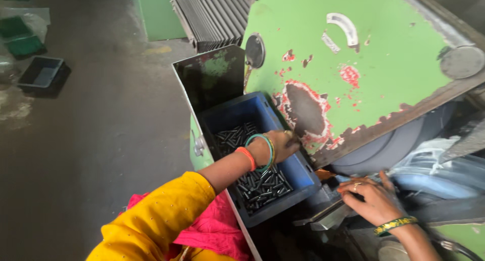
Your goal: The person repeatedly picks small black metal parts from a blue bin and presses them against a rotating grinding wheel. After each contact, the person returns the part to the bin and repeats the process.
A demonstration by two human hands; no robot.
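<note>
We have our left hand [283, 145] over the blue bin [298, 172] of small dark metal pins [260, 185], fingers curled, seemingly gripping a few. Our right hand [371, 198] rests half open, holding nothing, on the metal guide [323, 215] under the chipped green machine [353, 64]. Grey concrete floor [101, 139]; dark trays [43, 74] lie well apart.

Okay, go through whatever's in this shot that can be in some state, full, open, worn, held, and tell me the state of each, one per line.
blue bin: open-topped, partly filled with small dark metal pins.
left hand: over the bin, fingers closed on something dark.
right hand: fingers spread, resting on the metal part.
green machine cover: paint chipped, red and bare patches.
black tray: on the floor, looks empty.
</note>
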